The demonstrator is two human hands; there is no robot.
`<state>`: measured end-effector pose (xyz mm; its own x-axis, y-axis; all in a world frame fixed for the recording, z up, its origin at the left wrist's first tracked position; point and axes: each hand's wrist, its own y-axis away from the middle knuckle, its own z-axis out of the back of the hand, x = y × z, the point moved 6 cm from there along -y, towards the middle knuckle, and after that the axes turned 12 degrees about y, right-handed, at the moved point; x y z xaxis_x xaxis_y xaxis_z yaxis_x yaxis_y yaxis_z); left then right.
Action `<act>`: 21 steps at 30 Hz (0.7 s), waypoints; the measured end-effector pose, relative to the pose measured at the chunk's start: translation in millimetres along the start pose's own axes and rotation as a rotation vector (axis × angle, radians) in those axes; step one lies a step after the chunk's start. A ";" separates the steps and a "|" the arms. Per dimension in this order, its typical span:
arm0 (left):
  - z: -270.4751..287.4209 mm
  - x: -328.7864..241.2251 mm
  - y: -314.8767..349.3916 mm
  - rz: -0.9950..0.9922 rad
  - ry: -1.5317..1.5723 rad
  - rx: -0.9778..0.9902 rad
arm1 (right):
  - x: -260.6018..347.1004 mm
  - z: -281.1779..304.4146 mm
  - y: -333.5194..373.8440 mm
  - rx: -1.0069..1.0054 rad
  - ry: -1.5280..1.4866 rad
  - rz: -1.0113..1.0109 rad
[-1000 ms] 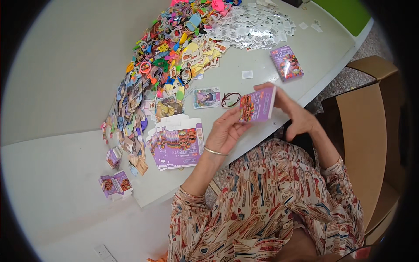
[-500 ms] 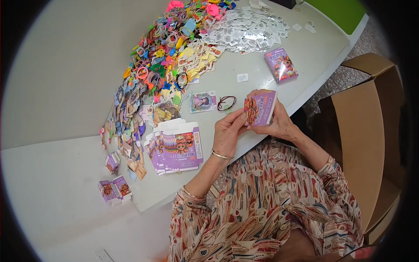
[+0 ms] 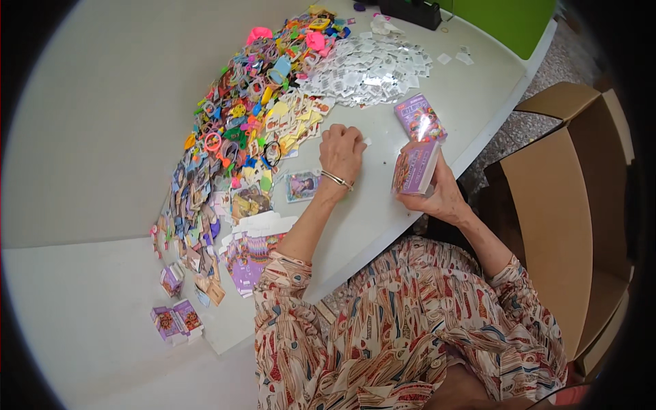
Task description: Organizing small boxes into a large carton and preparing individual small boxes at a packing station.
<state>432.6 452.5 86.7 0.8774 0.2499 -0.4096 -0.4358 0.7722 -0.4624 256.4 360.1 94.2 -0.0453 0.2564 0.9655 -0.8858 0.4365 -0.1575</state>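
Observation:
My right hand (image 3: 441,191) holds a small purple carton (image 3: 417,167) with printed pictures, upright above the table's near edge. My left hand (image 3: 342,154) is down on the table with its fingers curled, fingertips at a small white packet (image 3: 367,142) whose edge shows beside them. Beneath my left wrist a bit of green shows. Left of that wrist lies a clear-sleeved picture card (image 3: 301,185). A finished purple box (image 3: 420,117) lies just beyond my right hand. Partly hidden by my left forearm is a fanned stack of flat purple cartons (image 3: 249,256).
Piles of colourful trinkets (image 3: 253,102), white packets (image 3: 372,68) and yellowish cards (image 3: 294,119) cover the far left. Two purple boxes (image 3: 176,320) sit at the left edge. A black tape dispenser (image 3: 413,12) stands at the back; an open cardboard box (image 3: 547,184) stands right.
My left hand has let go of the carton and moved away to the left and farther across the table, to the white packet. My right hand keeps the carton. The view has shifted slightly.

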 end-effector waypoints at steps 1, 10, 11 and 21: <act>-1.8 2.8 -3.2 0.004 0.026 -0.002 | -0.1 3.4 -1.4 -0.011 0.005 0.002; -1.7 40.2 -75.9 0.253 0.385 -0.131 | -17.1 -3.5 -4.2 0.012 0.093 -0.060; 2.8 38.6 -86.5 0.186 0.353 -0.214 | -17.3 -4.9 -4.0 0.002 0.159 -0.021; -38.4 42.5 -120.4 0.006 0.002 -0.191 | -11.8 -10.4 -3.4 -0.042 0.410 0.167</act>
<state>514.6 347.6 94.8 0.8743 0.2529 -0.4144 -0.4715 0.6454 -0.6009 264.7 364.6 81.1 0.0084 0.6438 0.7652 -0.8620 0.3925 -0.3207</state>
